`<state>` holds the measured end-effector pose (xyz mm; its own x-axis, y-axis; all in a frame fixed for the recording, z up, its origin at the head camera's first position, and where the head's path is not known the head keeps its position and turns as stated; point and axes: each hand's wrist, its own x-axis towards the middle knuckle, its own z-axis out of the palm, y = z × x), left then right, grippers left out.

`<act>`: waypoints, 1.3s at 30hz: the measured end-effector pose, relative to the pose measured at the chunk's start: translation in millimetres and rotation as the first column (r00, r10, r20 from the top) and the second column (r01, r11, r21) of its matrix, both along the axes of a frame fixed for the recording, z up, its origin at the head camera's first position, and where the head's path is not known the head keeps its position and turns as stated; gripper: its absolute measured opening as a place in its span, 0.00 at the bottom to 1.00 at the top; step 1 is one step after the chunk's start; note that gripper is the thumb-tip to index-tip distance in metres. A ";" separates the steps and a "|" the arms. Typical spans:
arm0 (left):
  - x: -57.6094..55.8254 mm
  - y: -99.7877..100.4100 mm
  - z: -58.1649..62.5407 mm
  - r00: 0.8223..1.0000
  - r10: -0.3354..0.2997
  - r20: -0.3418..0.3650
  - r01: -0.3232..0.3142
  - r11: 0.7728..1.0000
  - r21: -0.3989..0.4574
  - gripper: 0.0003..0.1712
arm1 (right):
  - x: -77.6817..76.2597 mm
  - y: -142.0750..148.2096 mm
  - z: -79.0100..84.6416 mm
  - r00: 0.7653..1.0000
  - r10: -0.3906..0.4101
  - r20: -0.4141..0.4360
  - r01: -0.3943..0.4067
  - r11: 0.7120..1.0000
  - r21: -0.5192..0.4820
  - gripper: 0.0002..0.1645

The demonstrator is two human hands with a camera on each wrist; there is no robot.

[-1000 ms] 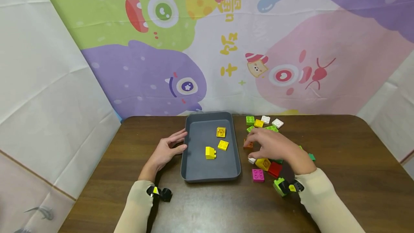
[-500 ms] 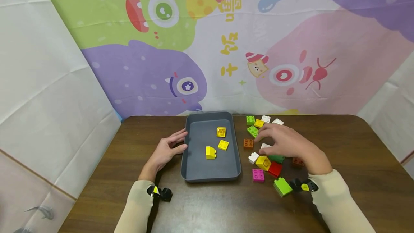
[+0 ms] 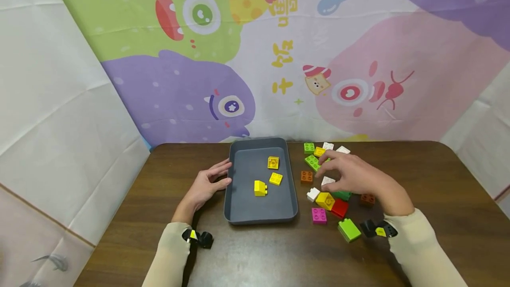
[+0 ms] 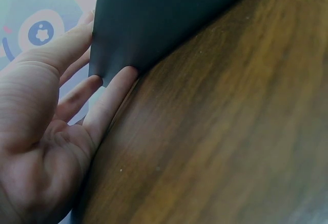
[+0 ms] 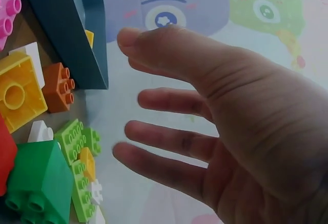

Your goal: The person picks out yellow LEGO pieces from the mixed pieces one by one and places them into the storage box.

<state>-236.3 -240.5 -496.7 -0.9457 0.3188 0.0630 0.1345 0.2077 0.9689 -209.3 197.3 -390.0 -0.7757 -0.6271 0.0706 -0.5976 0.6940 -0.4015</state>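
A dark grey tray [image 3: 239,211] lies on the table with three yellow building blocks in it, one of them a sloped block [image 3: 260,188]. My left hand [image 3: 201,189] rests its straight fingertips against the tray's left wall, as the left wrist view also shows. Over the loose blocks to the right of the tray hovers my right hand [image 3: 354,174], fingers spread and nothing between them. Beneath and around it are an orange-brown block [image 3: 306,177], a white block [image 3: 328,181], a lime block [image 3: 312,161] and a green block [image 5: 43,178], partly covered in the head view.
Nearer the front lie a pink block [image 3: 319,215], a red block [image 3: 340,208], a yellow block [image 3: 325,201] and a lime block [image 3: 349,230]. Several small blocks, including a white block [image 3: 343,150], sit toward the table's back edge. Behind hangs a printed cloth [image 3: 179,92].
My right hand has drawn back to the right from above the orange-brown block, uncovering it and its neighbours. My left hand and the tray keep their places.
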 end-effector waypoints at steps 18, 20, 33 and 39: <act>-0.5 -0.3 -2.8 1.000 0.004 0.005 -0.004 1.000 -0.030 0.35 | 5.0 -5.7 -2.6 0.972 0.102 0.210 -0.105 0.994 0.006 0.10; -0.3 -0.1 -3.3 1.000 0.006 0.007 -0.005 1.000 -0.031 0.35 | 5.6 -5.9 -3.5 0.971 0.102 0.216 -0.106 0.994 0.009 0.10; 0.0 -0.1 -2.5 1.000 -0.002 -0.001 0.002 1.000 -0.006 0.35 | 6.5 -7.6 -11.0 0.974 0.096 0.207 -0.110 0.993 0.054 0.09; -0.7 0.3 -1.2 1.000 0.003 -0.003 -0.003 1.000 -0.010 0.36 | 6.0 -12.6 -14.1 0.972 0.083 0.218 -0.101 0.992 0.074 0.09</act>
<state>-237.0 -240.2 -497.9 -0.9466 0.3164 0.0621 0.1363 0.2180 0.9664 -203.3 184.8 -404.1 -0.7058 -0.6930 -0.1469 -0.5667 0.6769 -0.4698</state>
